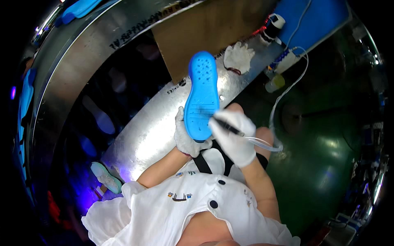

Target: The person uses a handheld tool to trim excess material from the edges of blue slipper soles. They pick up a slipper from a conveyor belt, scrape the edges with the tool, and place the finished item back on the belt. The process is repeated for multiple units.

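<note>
My left hand (183,137), in a grey-white knit glove, grips the heel end of a bright blue shoe sole (201,90). The sole is tilted up over the metal bench, its far end pointing away from me and dotted with small holes. In my white-gloved right hand (237,137) is a slim black-handled brush (228,126), fed by a clear tube (264,144). Its blurred tip lies over the lower middle of the sole. Whether the tip touches the surface I cannot tell.
Brown cardboard (197,33) lies on the metal bench (147,131), with a spare white glove (239,57) beside it. A yellow-topped container (275,83) and a blue panel (310,20) are at the far right. A pale sneaker (106,177) rests at lower left. Blue soles (26,98) line the left rim.
</note>
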`<move>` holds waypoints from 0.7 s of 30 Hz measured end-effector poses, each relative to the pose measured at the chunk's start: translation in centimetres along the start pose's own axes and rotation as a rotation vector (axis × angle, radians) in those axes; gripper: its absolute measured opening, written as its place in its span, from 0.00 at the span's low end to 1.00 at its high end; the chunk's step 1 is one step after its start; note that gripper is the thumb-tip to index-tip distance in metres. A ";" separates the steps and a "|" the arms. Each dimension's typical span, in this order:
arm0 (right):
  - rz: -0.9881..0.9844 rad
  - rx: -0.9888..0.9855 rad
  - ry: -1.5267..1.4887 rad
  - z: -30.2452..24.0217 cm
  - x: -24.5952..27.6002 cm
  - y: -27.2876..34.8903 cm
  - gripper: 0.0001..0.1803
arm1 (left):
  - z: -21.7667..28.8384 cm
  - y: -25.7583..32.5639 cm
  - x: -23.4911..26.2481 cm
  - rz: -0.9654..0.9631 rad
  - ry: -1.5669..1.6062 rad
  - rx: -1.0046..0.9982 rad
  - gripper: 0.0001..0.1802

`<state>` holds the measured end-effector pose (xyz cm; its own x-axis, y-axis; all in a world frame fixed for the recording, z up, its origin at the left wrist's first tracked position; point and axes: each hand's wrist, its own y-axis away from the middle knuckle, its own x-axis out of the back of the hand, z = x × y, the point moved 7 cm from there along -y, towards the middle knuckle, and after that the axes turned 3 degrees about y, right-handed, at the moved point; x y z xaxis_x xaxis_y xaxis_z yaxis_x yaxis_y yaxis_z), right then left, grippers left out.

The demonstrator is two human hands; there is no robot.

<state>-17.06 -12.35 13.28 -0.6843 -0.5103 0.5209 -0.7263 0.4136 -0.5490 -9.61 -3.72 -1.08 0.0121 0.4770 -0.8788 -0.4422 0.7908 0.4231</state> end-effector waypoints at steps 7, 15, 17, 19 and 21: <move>-0.077 0.150 -0.110 -2.3 -0.9 -0.7 0.12 | 0.6 -1.3 1.0 -0.278 -0.333 -0.237 0.46; -0.204 0.189 -0.005 -4.2 -2.4 1.4 0.10 | 0.1 1.1 -3.9 -0.280 0.246 0.093 0.55; -0.030 -0.049 -0.253 -0.7 -1.5 0.1 0.08 | 0.2 0.1 -0.8 -0.394 0.240 0.091 0.56; 0.071 -0.004 -0.138 0.4 -1.0 -0.5 0.08 | 0.8 -0.1 -1.5 -0.245 0.202 0.030 0.57; -0.072 0.260 0.029 -3.1 -2.1 1.7 0.13 | 0.9 0.2 -2.6 -0.222 0.168 0.008 0.56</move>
<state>-17.06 -8.23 13.26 -0.6356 -0.5082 0.5811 -0.7349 0.1676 -0.6572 -8.88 -4.45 1.44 -0.0415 0.2214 -0.9743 -0.4385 0.8722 0.2168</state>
